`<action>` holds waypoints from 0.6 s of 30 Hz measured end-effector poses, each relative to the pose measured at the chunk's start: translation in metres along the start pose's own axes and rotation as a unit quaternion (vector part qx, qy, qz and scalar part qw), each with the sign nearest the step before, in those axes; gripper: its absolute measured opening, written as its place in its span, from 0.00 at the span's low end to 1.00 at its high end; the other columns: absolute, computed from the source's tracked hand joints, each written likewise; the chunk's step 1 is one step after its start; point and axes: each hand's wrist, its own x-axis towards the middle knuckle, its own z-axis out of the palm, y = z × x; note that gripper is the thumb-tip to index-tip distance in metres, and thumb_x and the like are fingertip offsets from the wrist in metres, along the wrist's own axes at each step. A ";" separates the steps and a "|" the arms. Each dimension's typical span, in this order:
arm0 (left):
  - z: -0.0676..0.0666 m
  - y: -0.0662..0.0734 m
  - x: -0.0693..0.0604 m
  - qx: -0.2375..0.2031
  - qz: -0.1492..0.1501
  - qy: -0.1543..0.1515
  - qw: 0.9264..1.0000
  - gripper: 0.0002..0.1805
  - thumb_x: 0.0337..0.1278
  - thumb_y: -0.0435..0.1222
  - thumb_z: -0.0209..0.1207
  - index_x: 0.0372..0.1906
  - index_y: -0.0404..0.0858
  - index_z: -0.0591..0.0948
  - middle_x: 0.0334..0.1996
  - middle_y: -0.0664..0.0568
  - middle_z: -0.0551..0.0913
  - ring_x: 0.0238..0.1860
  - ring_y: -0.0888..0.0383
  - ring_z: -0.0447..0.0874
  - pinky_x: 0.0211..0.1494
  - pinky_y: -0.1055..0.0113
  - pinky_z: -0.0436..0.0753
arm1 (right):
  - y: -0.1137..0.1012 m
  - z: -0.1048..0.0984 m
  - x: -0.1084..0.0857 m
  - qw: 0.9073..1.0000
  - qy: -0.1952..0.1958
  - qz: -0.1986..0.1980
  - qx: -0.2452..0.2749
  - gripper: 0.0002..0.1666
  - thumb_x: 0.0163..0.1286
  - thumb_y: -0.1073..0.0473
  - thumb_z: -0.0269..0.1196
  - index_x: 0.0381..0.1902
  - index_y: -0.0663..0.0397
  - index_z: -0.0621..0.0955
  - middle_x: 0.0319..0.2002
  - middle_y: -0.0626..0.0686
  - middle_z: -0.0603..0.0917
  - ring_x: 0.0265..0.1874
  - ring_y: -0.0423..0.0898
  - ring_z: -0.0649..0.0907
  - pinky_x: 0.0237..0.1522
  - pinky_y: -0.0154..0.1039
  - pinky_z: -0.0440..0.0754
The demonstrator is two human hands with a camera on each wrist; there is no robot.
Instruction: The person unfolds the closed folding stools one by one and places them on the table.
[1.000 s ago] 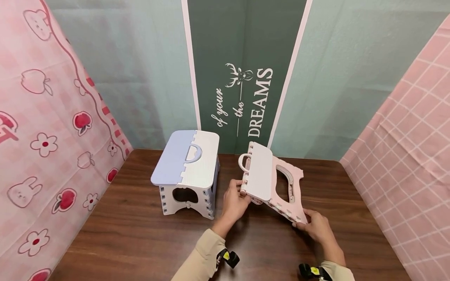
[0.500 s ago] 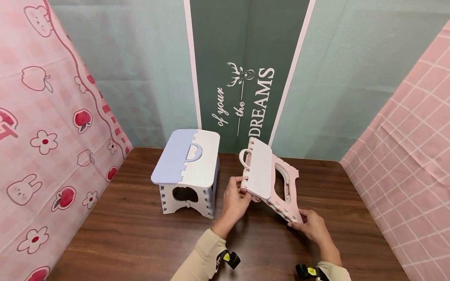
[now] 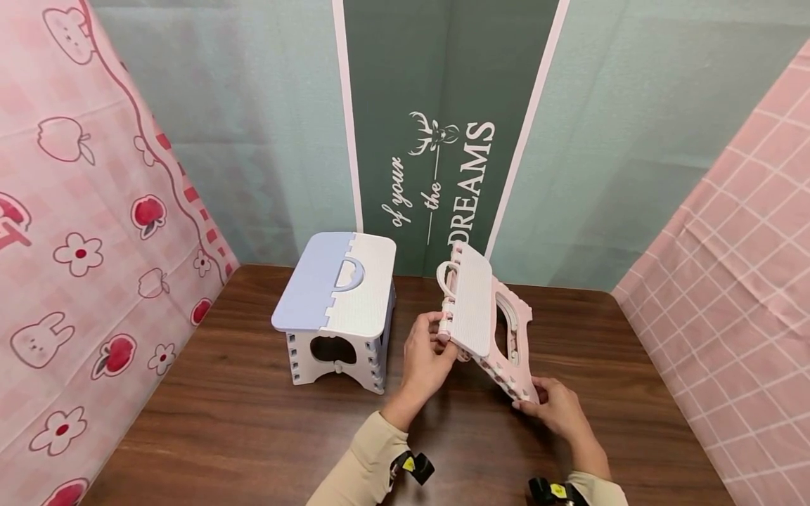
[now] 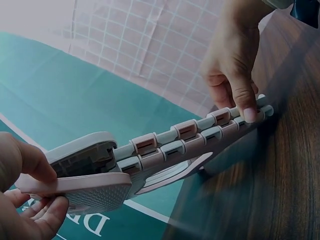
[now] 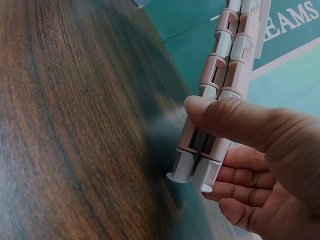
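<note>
Between both hands is a pink and white folding stool (image 3: 473,302), tilted, its legs folded close together and its top panels partly folded. My left hand (image 3: 425,358) grips the near edge of the top, thumb and fingers round the pink panel (image 4: 100,184) in the left wrist view. My right hand (image 3: 558,407) pinches the lower end of the folded legs, thumb across the hinged segments (image 5: 220,75) in the right wrist view. A round handle (image 3: 448,279) sticks out on the stool's left side. Left of it stands a blue and white stool (image 3: 363,281), unfolded and upright.
Both stools are at a brown wooden table (image 3: 253,436). Behind the table hangs a green cloth (image 3: 266,140) with white lettering. Pink patterned cloths hang on the left (image 3: 82,211) and on the right (image 3: 747,281).
The pink stool has tilted more steeply, its leg end moving left with my right hand and its top rising slightly. My left hand has shifted a little up and right. The blue stool has stayed put.
</note>
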 end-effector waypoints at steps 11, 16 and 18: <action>-0.002 0.005 0.002 0.006 0.020 0.003 1.000 0.23 0.41 0.25 0.62 0.49 0.34 0.74 0.37 0.48 0.76 0.32 0.59 0.78 0.34 0.67 0.80 | -0.006 0.002 0.001 1.000 -0.001 -0.005 0.013 0.37 0.43 0.55 0.76 0.47 0.73 0.77 0.27 0.52 0.81 0.26 0.45 0.79 0.27 0.38 0.74; -0.003 0.008 0.002 0.016 0.031 0.001 0.999 0.25 0.39 0.26 0.64 0.50 0.34 0.74 0.37 0.48 0.75 0.31 0.59 0.78 0.34 0.68 0.80 | -0.008 0.005 0.002 1.000 -0.004 -0.001 0.020 0.36 0.43 0.55 0.76 0.47 0.72 0.78 0.26 0.52 0.80 0.26 0.45 0.78 0.26 0.37 0.74; -0.004 0.009 0.002 0.020 0.039 0.000 0.999 0.26 0.39 0.26 0.65 0.50 0.35 0.73 0.37 0.48 0.75 0.32 0.59 0.78 0.34 0.68 0.79 | -0.008 0.007 0.002 1.000 -0.005 -0.002 0.019 0.36 0.42 0.55 0.76 0.47 0.71 0.78 0.26 0.51 0.79 0.26 0.44 0.78 0.26 0.37 0.74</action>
